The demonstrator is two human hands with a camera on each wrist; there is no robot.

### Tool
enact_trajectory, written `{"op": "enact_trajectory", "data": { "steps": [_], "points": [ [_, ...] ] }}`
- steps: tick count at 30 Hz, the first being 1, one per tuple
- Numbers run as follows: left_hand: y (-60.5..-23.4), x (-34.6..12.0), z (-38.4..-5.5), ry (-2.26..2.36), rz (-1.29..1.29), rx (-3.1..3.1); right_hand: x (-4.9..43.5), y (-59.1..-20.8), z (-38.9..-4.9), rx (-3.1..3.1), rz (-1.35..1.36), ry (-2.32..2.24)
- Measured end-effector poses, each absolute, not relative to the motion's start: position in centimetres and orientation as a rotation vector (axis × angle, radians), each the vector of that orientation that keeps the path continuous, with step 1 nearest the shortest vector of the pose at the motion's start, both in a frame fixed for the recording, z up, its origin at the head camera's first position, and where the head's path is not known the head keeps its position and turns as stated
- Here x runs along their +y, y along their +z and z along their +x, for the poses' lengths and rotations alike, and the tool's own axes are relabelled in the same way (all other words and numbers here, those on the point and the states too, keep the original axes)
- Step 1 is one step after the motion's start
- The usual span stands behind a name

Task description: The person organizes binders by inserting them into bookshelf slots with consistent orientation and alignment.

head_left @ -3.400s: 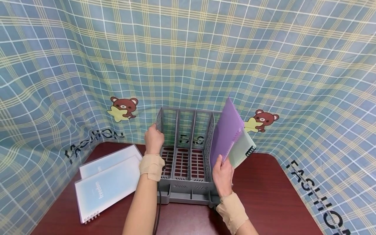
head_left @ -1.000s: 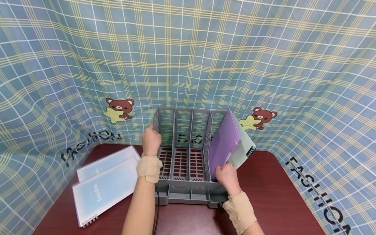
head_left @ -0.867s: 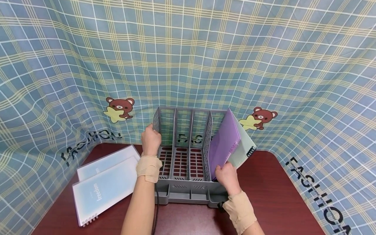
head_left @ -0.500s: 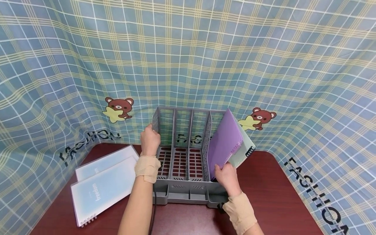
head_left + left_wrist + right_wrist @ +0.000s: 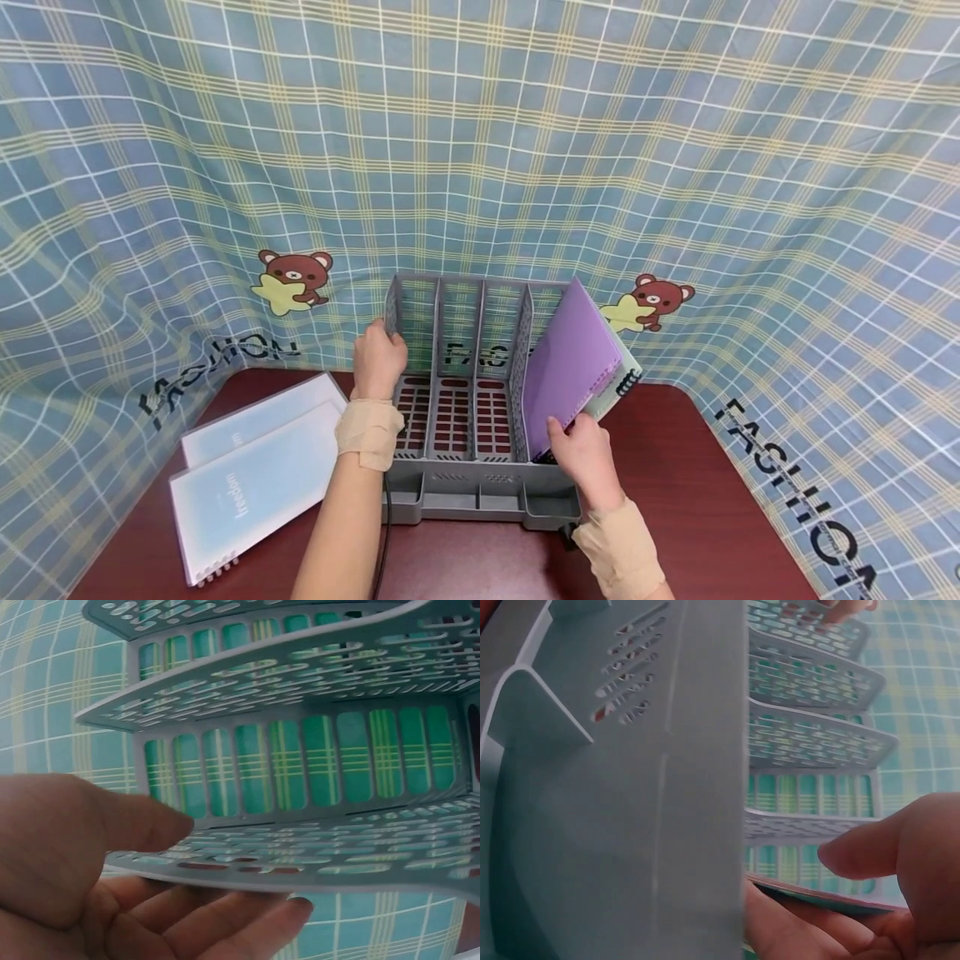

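A grey desktop file rack point(image 5: 461, 477) stands upright with perforated dividers. My left hand point(image 5: 378, 362) grips its left side wall, thumb inside and fingers outside, as the left wrist view shows with the wall point(image 5: 247, 862). At the rack's right end, a purple notebook point(image 5: 570, 362) stands tilted to the right. Behind it a pale green notebook point(image 5: 609, 396) with a black spiral binding is partly hidden. My right hand point(image 5: 587, 454) pinches the lower near edge of the purple notebook; whether it also holds the green one, I cannot tell. The notebooks hide the rack's right wall.
Two pale blue spiral notebooks point(image 5: 258, 492) overlap on the dark red table point(image 5: 675, 500) to the left. Small open trays point(image 5: 453, 500) line the rack's front. A checked cloth point(image 5: 480, 167) hangs close behind and at both sides. A black cable runs beside my left forearm.
The purple notebook has come down lower at the rack's right end since the earliest frame. Lately it leans over more of the green notebook. My left hand keeps its grip on the wall.
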State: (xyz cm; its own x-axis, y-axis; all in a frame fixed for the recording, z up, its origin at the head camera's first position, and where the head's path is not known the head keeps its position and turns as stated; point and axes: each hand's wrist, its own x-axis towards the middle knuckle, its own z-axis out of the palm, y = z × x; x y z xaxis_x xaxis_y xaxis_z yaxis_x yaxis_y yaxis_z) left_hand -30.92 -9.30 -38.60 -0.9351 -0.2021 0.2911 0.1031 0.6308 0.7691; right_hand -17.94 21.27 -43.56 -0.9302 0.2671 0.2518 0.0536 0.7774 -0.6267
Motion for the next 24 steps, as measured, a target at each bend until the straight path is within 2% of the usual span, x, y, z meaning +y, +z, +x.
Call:
{"op": "enact_trajectory", "data": {
  "steps": [13, 24],
  "points": [
    [-34.9, -11.4, -27.7, -1.146, 0.089, -2.610, 23.3, -40.0, -14.5, -2.727, -0.209, 0.919],
    [-33.6, -14.9, -24.0, -1.032, 0.041, -2.574, 23.2, -36.4, -12.3, -2.714, -0.203, 0.904]
  ]
}}
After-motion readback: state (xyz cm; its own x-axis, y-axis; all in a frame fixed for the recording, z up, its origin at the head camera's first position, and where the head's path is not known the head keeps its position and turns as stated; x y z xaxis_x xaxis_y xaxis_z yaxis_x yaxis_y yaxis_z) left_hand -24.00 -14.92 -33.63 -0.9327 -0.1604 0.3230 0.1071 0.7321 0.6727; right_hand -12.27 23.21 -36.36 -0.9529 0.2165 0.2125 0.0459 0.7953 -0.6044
